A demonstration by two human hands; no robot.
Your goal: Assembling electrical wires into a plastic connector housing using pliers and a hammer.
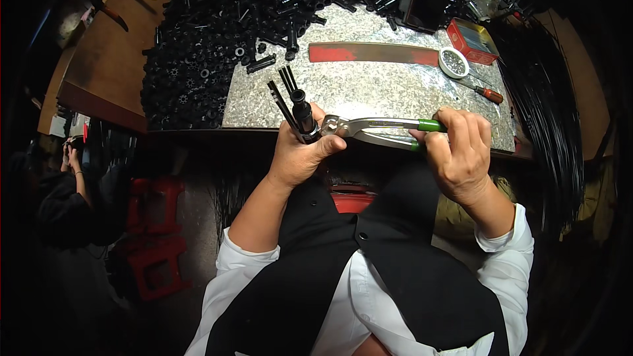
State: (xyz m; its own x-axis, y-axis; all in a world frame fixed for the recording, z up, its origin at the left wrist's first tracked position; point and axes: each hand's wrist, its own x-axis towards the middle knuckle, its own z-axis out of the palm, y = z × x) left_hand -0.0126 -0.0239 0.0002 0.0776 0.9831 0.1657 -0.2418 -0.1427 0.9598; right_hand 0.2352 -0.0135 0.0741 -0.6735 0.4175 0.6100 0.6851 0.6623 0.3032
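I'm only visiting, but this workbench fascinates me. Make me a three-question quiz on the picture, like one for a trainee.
1. What colour are the grips of the pliers in the right hand?
2. True or false: the left hand is empty.
3. The white bowl sits by which end of the flat strip? A) left B) right

Key: 1. Green. 2. False; it holds black parts. 3. B.

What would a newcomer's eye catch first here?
The heap of black parts sprawling across the worktop's left and far side. Next, the green-handled pincers in the right hand, their head beside the black assembly in the left hand.
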